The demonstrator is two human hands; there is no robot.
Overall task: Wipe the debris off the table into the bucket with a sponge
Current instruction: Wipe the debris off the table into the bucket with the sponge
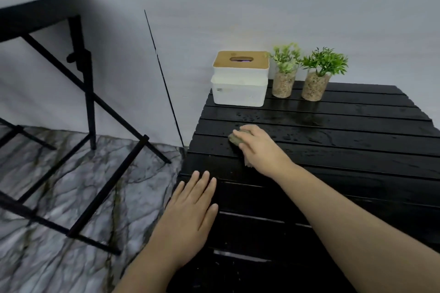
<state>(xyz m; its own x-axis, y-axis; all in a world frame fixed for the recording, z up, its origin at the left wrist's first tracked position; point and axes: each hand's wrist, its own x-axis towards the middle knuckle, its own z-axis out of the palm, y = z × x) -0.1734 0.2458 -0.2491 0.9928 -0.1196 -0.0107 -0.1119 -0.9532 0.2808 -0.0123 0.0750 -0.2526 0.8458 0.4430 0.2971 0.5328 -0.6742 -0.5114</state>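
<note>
The right forearm is stretched from the lower right corner diagonally up and to the left across the black slatted table (357, 150), with the wrist kept low over the slats. The right hand (259, 147) is turned palm down and its fingers are curled over a green sponge (234, 140), which is gripped from above and held against a slat in the left-middle part of the tabletop; only the sponge's left end is seen past the fingertips. Small glistening specks or drops (252, 118) are scattered over the slats just beyond and to the right of the sponge; whether they are water or crumbs cannot be told. The left hand (192, 207) is laid palm down at the table's left edge, nearer the body and well apart from the sponge. Its fingers are held straight and close together, pointing away from the body, the thumb is spread to the right, and nothing is held in it. At the far left corner of the table a white box (240, 88) with a wooden slotted lid is placed, and just beside it to the right a plant (284, 71) in a clear jar of gravel and a second plant (317, 78) are set upright. To the left, a round black stand (40, 5) on thin legs is seen over a marbled floor (59, 173).
</note>
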